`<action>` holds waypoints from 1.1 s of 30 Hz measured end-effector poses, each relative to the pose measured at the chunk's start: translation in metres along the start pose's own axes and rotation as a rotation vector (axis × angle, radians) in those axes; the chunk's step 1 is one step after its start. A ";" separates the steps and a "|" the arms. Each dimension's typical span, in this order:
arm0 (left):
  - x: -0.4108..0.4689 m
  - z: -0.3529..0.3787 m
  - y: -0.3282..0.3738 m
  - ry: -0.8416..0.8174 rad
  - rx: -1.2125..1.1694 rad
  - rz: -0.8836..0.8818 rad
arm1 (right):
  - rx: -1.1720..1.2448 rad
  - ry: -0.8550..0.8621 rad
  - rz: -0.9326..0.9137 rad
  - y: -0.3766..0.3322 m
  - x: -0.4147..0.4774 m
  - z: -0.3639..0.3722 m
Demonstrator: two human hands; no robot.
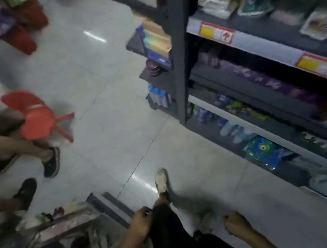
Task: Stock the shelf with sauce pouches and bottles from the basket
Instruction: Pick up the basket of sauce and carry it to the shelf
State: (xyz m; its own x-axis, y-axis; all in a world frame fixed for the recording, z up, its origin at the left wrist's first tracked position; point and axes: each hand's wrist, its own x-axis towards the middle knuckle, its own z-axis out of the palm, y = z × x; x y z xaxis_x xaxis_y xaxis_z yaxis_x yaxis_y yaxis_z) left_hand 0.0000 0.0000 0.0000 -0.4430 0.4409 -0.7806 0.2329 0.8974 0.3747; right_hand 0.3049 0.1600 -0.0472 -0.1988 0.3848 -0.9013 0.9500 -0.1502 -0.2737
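The basket sits on the floor at the near left, just beside the person's left leg. Pale pinkish pouches are heaped in it, though blur hides their print and I cannot make out any bottle among them. The shelf runs along the right from near to far, and its tiers are already partly filled with packets. The left hand is at the knee of the dark trousers, next to the basket's right edge, with its fingers curled. Whether it pinches the cloth or holds nothing, I cannot tell. The right hand hangs on the near right over bare floor, fingers loosely bent and holding nothing, well apart from both basket and shelf. The pouches are probably light, soft and slick-skinned. They would likely sag and slide if lifted by a corner, so a flat grip across the body or a pinch along the stiffer top seam should serve best. Any bottles would be heavier and rigid, perhaps breakable, and are best taken round the body below the neck rather than by the cap. A red stool and another person's legs stand at the far left, clear of the reach to the shelf.
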 end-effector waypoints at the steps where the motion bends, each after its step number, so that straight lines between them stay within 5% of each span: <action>1: 0.008 -0.004 -0.007 0.050 -0.062 -0.036 | 0.009 0.013 -0.046 -0.015 0.007 -0.006; 7: 0.088 -0.024 -0.113 0.129 -0.516 -0.321 | -0.274 -0.072 -0.118 -0.192 0.050 -0.046; 13: 0.132 -0.175 -0.034 0.077 -0.648 -0.380 | -0.168 0.012 -0.102 -0.346 0.112 -0.066; 25: 0.353 -0.476 0.106 0.146 -0.630 -0.127 | -0.199 0.044 0.070 -0.546 0.220 -0.145; 33: 0.447 -0.595 0.136 0.141 -0.654 -0.296 | -0.260 -0.047 -0.114 -0.829 0.330 -0.195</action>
State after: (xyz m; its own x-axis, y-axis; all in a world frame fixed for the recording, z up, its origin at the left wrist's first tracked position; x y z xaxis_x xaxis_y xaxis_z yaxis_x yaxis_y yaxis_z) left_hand -0.6815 0.3281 -0.0005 -0.5245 0.1367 -0.8404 -0.4591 0.7858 0.4144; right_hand -0.5015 0.5888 -0.0519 -0.3130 0.3422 -0.8859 0.9495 0.1322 -0.2844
